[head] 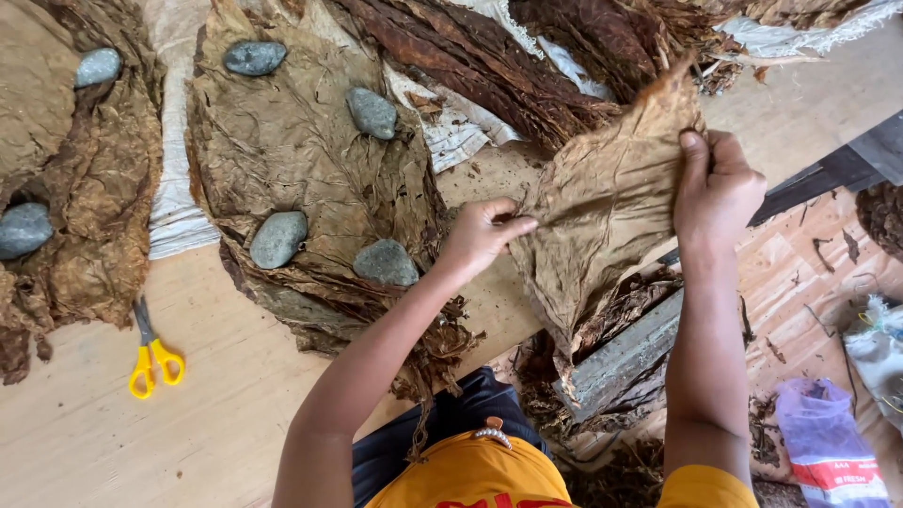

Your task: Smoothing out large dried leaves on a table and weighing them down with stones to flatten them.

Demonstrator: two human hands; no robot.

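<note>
Pale wooden table [216, 414] near, yellow-handled scissors [150, 357] lying at its near left. Right of the table edge, floor litter and a purple plastic bag [823, 442], partly cut off. Mid-scene, a tan dried leaf [602, 216] held above the table: left hand [480, 235] pinching its left edge, right hand [720, 188] clamped on its upper right edge. Farther left, flattened leaf stacks [301, 150] weighted with grey stones [278, 239]. Farthest, dark leaf bundles [489, 66], cut off at the top.

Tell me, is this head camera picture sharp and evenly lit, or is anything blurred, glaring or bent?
Head view: soft, even daylight with no harsh glare; only faint shadows under the left hand and right hand on the dried leaf. The grey stones and yellow scissors look sharp. The wide lens bends the wooden table edges slightly, and the orange shirt nearest the camera is a little soft.
</note>
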